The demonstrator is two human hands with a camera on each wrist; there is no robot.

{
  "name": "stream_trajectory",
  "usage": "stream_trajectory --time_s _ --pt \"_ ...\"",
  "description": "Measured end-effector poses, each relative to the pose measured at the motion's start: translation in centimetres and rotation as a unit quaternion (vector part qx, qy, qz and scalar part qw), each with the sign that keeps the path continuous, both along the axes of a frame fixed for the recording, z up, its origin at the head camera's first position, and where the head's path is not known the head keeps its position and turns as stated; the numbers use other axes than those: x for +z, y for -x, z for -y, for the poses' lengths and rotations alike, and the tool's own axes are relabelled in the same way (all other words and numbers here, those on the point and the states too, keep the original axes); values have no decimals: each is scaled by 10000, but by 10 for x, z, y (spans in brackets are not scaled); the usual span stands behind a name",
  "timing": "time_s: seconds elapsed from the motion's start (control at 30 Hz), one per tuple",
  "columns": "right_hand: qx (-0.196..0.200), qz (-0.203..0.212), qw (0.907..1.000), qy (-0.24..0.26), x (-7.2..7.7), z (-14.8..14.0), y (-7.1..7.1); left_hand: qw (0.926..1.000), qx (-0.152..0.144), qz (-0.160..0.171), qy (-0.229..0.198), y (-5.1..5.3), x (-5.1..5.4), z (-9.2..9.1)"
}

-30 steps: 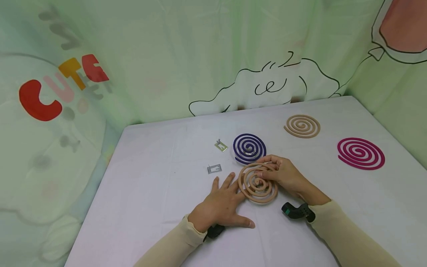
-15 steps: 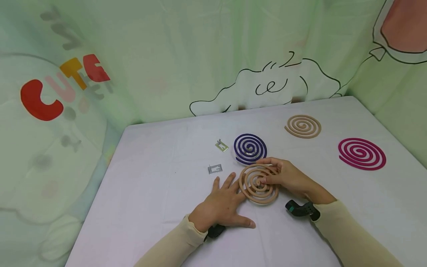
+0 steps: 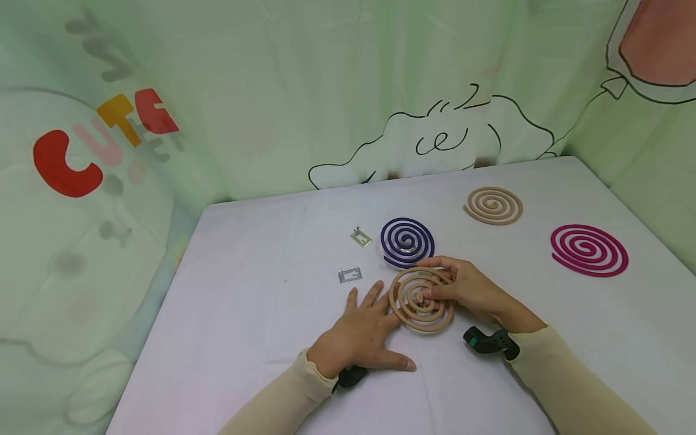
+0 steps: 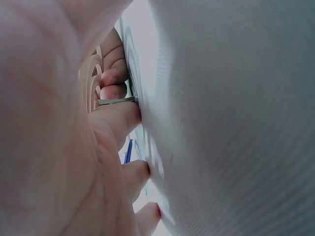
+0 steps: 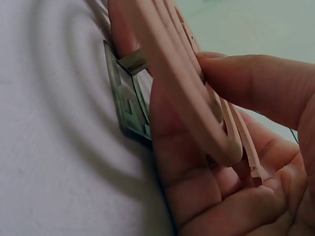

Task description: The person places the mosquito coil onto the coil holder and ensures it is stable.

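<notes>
A tan mosquito coil (image 3: 426,330) is pinched by my right hand (image 3: 478,296), thumb on top and fingers beneath, and held tilted above the table. Under it, the right wrist view shows a small metal coil stand (image 5: 116,96) on the cloth, its upright tab reaching up to the coil. My left hand (image 3: 361,335) lies palm down with fingers spread. Its index finger passes partly under the coil, and in the left wrist view that fingertip is at the metal stand (image 4: 115,101). Whether the tab sits in the coil's centre cannot be told.
Beyond the hands lies a dark purple coil (image 3: 406,241), with some metal showing beneath it. Left of it are a gold stand (image 3: 357,230) and a silver stand (image 3: 350,280). Another tan coil (image 3: 492,204) and a magenta coil (image 3: 585,246) lie to the right.
The right hand has shifted slightly right and down, its thumb sliding nearer the middle of the tan coil. Left hand and the other coils stay where they were.
</notes>
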State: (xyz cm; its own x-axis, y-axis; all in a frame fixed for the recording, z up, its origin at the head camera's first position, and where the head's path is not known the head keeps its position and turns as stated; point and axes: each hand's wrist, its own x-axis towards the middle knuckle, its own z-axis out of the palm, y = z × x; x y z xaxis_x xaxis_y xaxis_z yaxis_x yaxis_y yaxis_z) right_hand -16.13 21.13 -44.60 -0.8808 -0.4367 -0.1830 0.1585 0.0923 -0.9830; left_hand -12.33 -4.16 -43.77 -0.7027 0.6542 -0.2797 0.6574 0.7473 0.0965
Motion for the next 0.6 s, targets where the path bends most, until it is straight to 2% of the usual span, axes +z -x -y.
stream_trajectory --time_s 0.6 --pt "-35 -133 9997 -213 -1 1 0 10000 -12 -1 13 0 -1 0"
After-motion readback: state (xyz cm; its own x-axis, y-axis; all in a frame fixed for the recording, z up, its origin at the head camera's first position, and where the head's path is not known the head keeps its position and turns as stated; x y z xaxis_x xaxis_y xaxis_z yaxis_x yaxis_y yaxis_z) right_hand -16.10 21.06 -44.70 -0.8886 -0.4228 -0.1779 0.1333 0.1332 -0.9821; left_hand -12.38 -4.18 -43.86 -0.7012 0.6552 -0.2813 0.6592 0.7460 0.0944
